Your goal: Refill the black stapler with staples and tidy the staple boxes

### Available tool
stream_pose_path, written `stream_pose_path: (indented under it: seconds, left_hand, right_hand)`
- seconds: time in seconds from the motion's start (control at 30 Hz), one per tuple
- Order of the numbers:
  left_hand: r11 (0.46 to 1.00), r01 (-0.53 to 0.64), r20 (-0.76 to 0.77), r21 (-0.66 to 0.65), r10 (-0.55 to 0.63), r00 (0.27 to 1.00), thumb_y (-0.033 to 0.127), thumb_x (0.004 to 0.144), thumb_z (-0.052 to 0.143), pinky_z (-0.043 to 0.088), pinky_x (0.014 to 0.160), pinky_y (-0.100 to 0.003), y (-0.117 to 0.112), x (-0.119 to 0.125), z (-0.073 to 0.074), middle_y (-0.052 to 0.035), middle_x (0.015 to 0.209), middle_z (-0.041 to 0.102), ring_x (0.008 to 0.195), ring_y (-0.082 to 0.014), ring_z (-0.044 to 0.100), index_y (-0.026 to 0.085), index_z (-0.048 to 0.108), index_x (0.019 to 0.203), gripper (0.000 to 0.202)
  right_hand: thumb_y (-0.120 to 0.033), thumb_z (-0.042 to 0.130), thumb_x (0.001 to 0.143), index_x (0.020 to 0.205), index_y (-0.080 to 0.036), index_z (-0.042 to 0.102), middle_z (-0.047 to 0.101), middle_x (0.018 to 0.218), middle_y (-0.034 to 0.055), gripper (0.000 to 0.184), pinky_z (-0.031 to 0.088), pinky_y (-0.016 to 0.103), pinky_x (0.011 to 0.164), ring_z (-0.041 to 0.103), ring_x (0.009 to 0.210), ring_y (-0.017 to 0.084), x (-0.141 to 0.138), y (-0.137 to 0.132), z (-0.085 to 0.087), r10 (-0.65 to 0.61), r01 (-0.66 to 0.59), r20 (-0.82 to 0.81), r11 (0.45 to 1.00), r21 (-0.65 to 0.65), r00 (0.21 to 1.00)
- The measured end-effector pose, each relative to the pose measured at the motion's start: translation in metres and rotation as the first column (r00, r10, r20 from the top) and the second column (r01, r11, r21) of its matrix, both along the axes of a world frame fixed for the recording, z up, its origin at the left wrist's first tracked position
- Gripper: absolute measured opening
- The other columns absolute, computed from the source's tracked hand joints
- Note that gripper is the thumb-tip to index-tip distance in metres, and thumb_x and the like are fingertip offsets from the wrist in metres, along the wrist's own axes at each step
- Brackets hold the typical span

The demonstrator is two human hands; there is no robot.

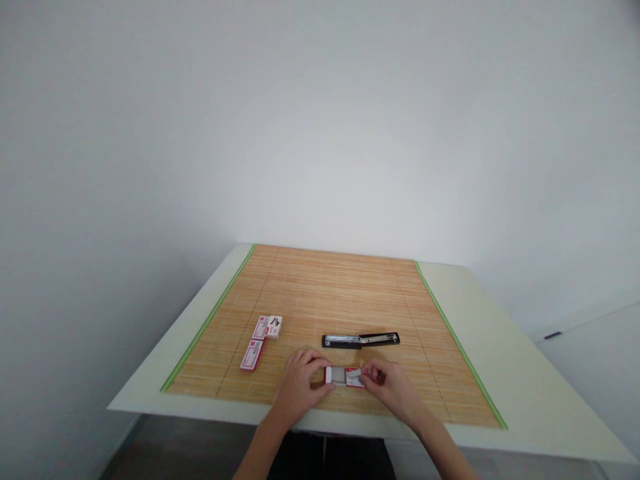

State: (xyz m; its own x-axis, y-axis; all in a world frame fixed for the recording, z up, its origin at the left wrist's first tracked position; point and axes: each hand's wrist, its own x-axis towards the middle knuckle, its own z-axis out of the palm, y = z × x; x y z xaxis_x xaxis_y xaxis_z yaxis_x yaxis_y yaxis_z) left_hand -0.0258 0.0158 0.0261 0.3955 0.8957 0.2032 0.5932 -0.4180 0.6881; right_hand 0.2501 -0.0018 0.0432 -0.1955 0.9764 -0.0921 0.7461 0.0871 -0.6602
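Small open box point(339, 377) at six o'clock on slatted mat point(340, 287), tabletop point(505, 347) beneath. Left hand point(303, 383) clamps box's nine-o'clock end; right hand point(387, 383), three o'clock, pinches grey strip point(355, 374). Black stapler point(360, 341) lies opened out, one o'clock from box; three touching cartons point(251, 355), ten o'clock.

The held box point(353, 382) looks papery, the stapler point(342, 342) shiny metal, the mat point(335, 287) wooden.

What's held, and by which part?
The left hand holds the small open box by its left end; whether the right hand pinches anything is unclear.
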Motion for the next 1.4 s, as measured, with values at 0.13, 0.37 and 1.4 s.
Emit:
stream_pose_path:
  seconds: [0.13,0.37,1.4]
  left_hand:
    - [1.000,-0.005,-0.015,-0.017,0.004,1.000,0.041,0.081,0.083,0.045,0.092,-0.040,0.000,0.000,0.001,-0.0026,0.104,0.069,0.103,-0.0270,0.060,0.033,0.074,0.112,0.033]
    - [0.999,0.018,0.013,-0.050,-0.017,1.000,0.041,0.077,0.087,0.044,0.095,-0.042,0.000,-0.003,-0.001,-0.0007,0.104,0.074,0.104,-0.0281,0.061,0.036,0.070,0.125,0.051]
    - [0.997,-0.073,-0.044,-0.017,0.072,0.996,0.045,0.086,0.078,0.038,0.094,-0.040,0.039,0.020,0.000,-0.0021,0.110,0.068,0.108,-0.0262,0.058,0.033,0.074,0.110,0.027]
  right_hand:
    - [-0.041,0.064,0.091,0.087,-0.021,0.071,0.062,0.068,-0.0011,0.022,0.042,0.027,0.062,0.057,0.065,0.016,0.014,-0.010,-0.011,-0.052,0.052,-0.043,0.999,0.001,0.998]
    - [-0.033,0.073,0.082,0.135,-0.023,0.061,0.068,0.091,0.0006,0.055,0.048,0.029,0.070,0.062,0.075,0.018,0.018,-0.021,-0.012,-0.035,0.022,-0.171,0.997,-0.076,0.985]
    - [-0.036,0.063,0.098,0.105,-0.025,0.078,0.062,0.081,0.0011,0.020,0.042,0.026,0.070,0.059,0.076,0.018,-0.027,0.025,0.025,0.036,-0.040,0.030,0.988,0.151,0.999]
